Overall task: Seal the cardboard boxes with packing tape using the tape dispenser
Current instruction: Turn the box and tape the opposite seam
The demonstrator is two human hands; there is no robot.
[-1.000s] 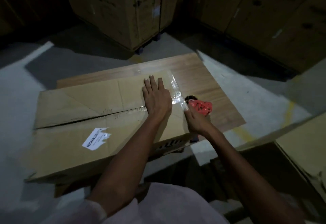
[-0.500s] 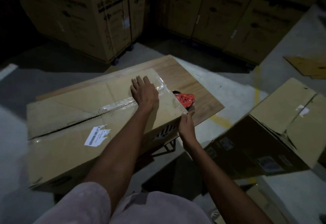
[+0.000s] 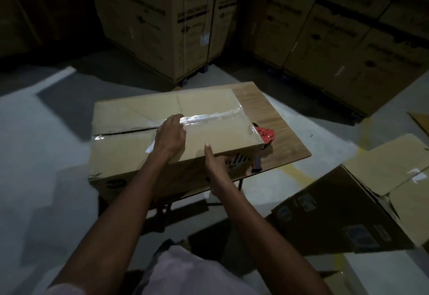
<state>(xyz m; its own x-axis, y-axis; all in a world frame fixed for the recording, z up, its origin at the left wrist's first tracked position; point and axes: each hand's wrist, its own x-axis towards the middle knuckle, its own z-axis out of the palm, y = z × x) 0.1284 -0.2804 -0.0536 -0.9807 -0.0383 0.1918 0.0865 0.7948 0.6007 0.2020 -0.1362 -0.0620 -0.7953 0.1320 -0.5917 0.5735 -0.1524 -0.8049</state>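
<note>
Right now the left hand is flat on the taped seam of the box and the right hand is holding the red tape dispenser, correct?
Not quite. The head view shows the red tape dispenser lying on the wooden table beside the box; the right hand holds the box's near edge. The left hand does rest on the taped seam.

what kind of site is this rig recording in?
Most likely a warehouse or stockroom: tall stacks of printed appliance cartons line the back, the concrete floor carries painted lines, and a box is being taped shut on a small wooden table, tape dispenser beside it.
</note>
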